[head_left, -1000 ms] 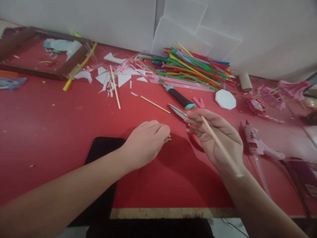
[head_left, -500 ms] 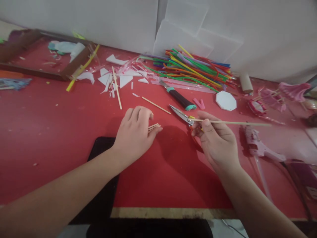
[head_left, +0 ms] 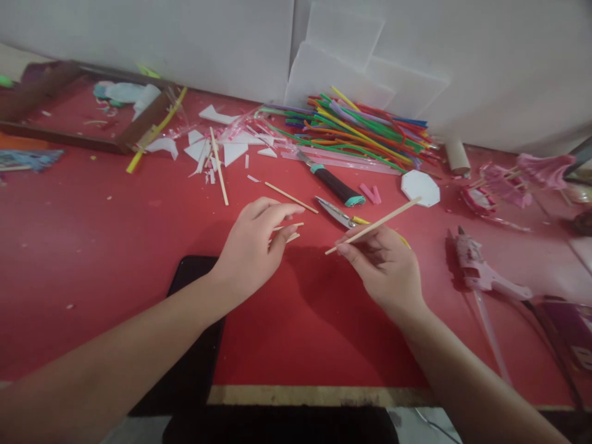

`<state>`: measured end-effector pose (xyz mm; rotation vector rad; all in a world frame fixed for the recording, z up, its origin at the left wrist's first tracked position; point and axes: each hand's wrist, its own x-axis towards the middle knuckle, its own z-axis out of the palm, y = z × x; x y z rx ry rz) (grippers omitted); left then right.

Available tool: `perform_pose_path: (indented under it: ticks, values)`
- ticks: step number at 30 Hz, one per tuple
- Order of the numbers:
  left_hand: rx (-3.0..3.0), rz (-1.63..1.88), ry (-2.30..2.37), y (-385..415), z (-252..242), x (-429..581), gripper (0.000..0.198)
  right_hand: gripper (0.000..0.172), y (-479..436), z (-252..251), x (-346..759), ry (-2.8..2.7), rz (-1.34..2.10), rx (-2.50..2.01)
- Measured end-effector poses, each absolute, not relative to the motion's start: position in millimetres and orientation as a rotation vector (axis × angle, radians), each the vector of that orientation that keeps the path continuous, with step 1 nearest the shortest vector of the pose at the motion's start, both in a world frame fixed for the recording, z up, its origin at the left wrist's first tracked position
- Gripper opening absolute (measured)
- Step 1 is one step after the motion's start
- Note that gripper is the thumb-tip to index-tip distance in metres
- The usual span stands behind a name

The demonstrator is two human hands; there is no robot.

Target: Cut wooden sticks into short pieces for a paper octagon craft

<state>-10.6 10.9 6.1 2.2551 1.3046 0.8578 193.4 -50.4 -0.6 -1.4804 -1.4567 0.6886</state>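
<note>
My left hand (head_left: 250,253) is curled around several short wooden sticks (head_left: 294,237), whose ends stick out between thumb and fingers. Between the thumb and fingertips of my right hand (head_left: 388,262) is a longer wooden stick (head_left: 391,216), slanting up to the right. Scissors (head_left: 333,212) with yellow on the handles lie just behind the right hand, which hides most of the handles; whether it touches them I cannot tell. Another thin stick (head_left: 292,198) rests on the red table (head_left: 296,345), beyond the gap between my hands.
A black-and-teal cutter (head_left: 335,185), a white octagonal piece (head_left: 420,188) and a pile of coloured pipe cleaners (head_left: 365,132) lie farther back. On the right is a pink glue gun (head_left: 481,265). White scraps (head_left: 235,151) and a brown frame (head_left: 124,132) are at left. A black flat object (head_left: 185,345) lies under my left forearm.
My right hand has moved left and turned, so its stick now tilts instead of lying nearly level. The left hand's fingers have loosened a little, and its sticks are spread further apart.
</note>
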Motion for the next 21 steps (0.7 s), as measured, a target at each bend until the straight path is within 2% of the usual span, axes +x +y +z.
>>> perform_pose_path:
  ticks: [5, 11, 17, 21]
  values:
    - [2.565, 0.645, 1.470, 18, 2, -19, 0.024, 0.013, -51, -3, 195, -1.520, 0.603, -1.487]
    - [2.485, 0.510, 1.531, 26, -3, -22, 0.012, 0.013, -52, -1, 195, -1.536, 0.569, -1.504]
    - [2.460, 0.491, 1.537, 28, -5, -20, 0.011, 0.014, -52, 0, 195, -1.533, 0.583, -1.498]
    - [2.352, 0.619, 1.580, 26, -1, -20, 0.010, 0.013, -52, -1, 195, -1.526, 0.598, -1.471]
